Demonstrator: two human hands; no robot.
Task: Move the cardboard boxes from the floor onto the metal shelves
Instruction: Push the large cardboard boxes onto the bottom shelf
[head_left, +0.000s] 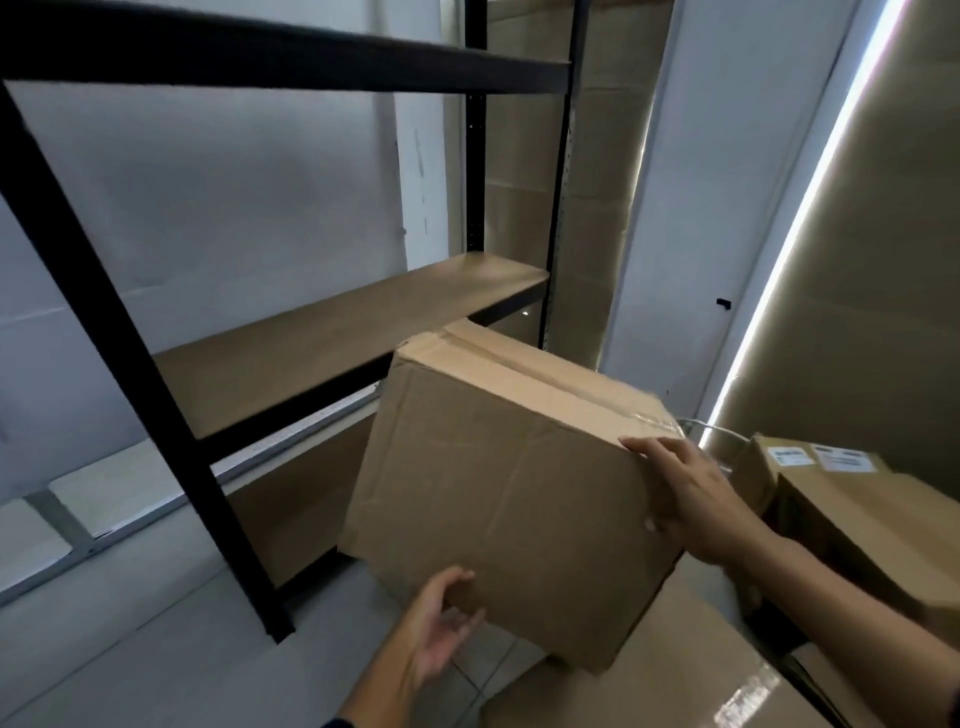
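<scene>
Item: cardboard box (498, 483), plain brown, top seam sealed with clear tape. It is off the floor, tilted, just in front of and slightly below the wooden board of the metal shelf (332, 338).

Hold: my right hand (691, 499) grips the box's upper right edge, fingers curled over the taped corner. My left hand (441, 623) is under the lower left corner, fingers loosely curled and the palm showing; contact there looks light at best, and I cannot tell whether it bears weight.

Risks, as I judge them: with most of the load on one corner grip, the box could swing or slip down onto the larger box (675, 691) below it. The far top corner sits close to the shelf's front edge and could catch there if I lift too shallow.

Markings: none legible on the held box. The stacked box (810, 467) to the right of it carries two white labels (818, 459); their print is too blurred to read.
</scene>
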